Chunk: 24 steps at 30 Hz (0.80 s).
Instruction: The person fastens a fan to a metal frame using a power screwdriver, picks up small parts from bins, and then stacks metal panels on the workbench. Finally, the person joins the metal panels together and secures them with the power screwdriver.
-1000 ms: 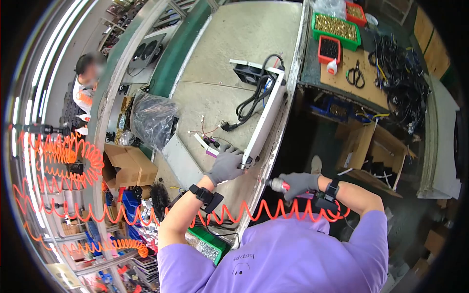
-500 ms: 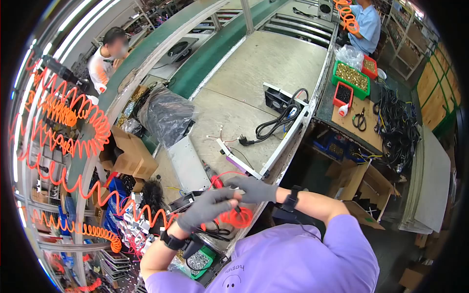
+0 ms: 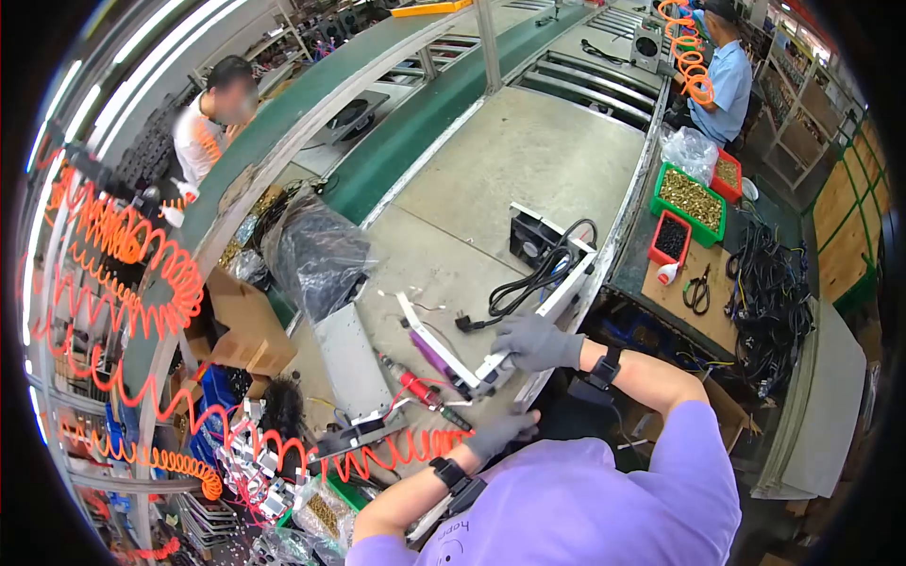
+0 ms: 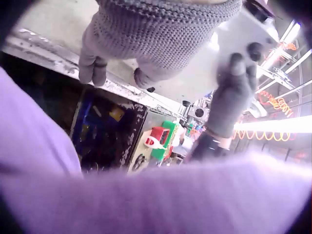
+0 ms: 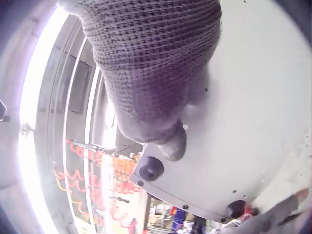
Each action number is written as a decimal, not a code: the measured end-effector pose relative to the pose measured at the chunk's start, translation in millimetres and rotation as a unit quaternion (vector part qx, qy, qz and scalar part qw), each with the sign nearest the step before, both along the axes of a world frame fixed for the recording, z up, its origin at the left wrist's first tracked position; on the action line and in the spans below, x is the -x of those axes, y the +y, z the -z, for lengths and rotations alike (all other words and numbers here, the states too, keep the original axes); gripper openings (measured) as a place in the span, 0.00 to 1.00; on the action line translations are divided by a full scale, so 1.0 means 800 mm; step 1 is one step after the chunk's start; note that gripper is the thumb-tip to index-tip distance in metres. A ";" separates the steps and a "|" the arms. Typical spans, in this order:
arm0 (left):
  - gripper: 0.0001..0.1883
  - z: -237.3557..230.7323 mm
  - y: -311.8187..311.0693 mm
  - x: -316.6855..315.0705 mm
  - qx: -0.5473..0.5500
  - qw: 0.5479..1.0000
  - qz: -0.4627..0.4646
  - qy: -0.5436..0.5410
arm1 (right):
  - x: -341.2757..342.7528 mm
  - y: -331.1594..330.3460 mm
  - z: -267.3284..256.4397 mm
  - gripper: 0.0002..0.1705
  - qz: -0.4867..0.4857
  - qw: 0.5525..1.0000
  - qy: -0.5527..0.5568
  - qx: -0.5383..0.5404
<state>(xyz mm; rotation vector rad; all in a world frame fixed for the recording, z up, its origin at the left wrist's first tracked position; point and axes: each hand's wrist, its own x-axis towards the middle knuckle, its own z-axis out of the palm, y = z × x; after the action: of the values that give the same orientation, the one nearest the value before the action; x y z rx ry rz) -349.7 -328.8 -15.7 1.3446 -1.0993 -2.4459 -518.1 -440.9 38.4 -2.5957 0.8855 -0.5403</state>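
The right hand is clamped on the frame, which stands on the table. The left hand, fingers extended and thumb apart, is near the frame; a screwdriver lies alongside.

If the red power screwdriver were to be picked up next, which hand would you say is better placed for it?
Probably the left hand: it looks nearer the red power screwdriver, while the right hand is farther off, at the white metal frame.
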 end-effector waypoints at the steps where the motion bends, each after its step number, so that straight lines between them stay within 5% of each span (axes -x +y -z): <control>1: 0.22 0.026 -0.017 0.014 0.048 0.997 -0.058 -0.035 | 0.005 -0.014 -0.028 0.13 0.018 0.995 -0.082 -0.046; 2: 0.21 0.088 -0.057 0.040 0.266 0.940 -0.118 -0.178 | 0.025 -0.046 -0.051 0.14 0.034 0.981 -0.167 -0.091; 4: 0.17 0.020 -0.109 0.082 0.404 0.853 -0.220 -0.245 | 0.049 -0.086 -0.064 0.16 0.031 0.965 -0.244 -0.089; 5: 0.17 0.023 -0.131 0.093 0.404 0.853 -0.219 -0.249 | 0.064 -0.102 -0.075 0.16 0.047 0.943 -0.306 -0.124; 7: 0.13 0.023 -0.177 0.111 0.369 0.876 -0.311 -0.013 | 0.091 -0.127 -0.090 0.16 0.085 0.870 -0.428 -0.230; 8: 0.13 0.021 -0.192 0.114 0.368 0.877 -0.309 -0.018 | 0.111 -0.150 -0.077 0.15 0.083 0.846 -0.486 -0.201; 10: 0.11 -0.021 -0.227 0.112 0.438 0.861 -0.216 -0.139 | 0.133 -0.188 -0.049 0.17 0.127 0.716 -0.631 -0.270; 12: 0.14 -0.025 -0.276 0.115 0.471 0.856 -0.170 -0.129 | 0.173 -0.236 -0.047 0.21 0.136 0.758 -0.616 -0.164; 14: 0.14 -0.063 -0.331 0.146 0.482 0.854 -0.168 -0.100 | 0.204 -0.276 -0.054 0.17 0.185 0.685 -0.695 -0.118; 16: 0.14 -0.071 -0.393 0.178 0.518 0.836 -0.160 -0.092 | 0.242 -0.312 -0.053 0.19 0.310 0.683 -0.657 -0.077; 17: 0.16 -0.083 -0.419 0.196 0.520 0.829 -0.120 -0.167 | 0.259 -0.314 -0.043 0.20 0.397 0.729 -0.557 0.008; 19: 0.18 -0.088 -0.465 0.233 0.608 0.761 -0.073 -0.215 | 0.276 -0.294 -0.010 0.20 0.432 0.732 -0.527 -0.010; 24: 0.17 -0.050 -0.556 0.321 0.616 0.730 -0.013 -0.296 | 0.282 -0.205 0.067 0.19 0.407 0.731 -0.511 -0.199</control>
<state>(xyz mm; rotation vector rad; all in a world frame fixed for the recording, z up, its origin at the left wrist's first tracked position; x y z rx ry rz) -606.5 -773.6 24.0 1.4528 -2.1554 -0.6468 -743.9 -605.0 -14.8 -1.0421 1.3978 -1.5602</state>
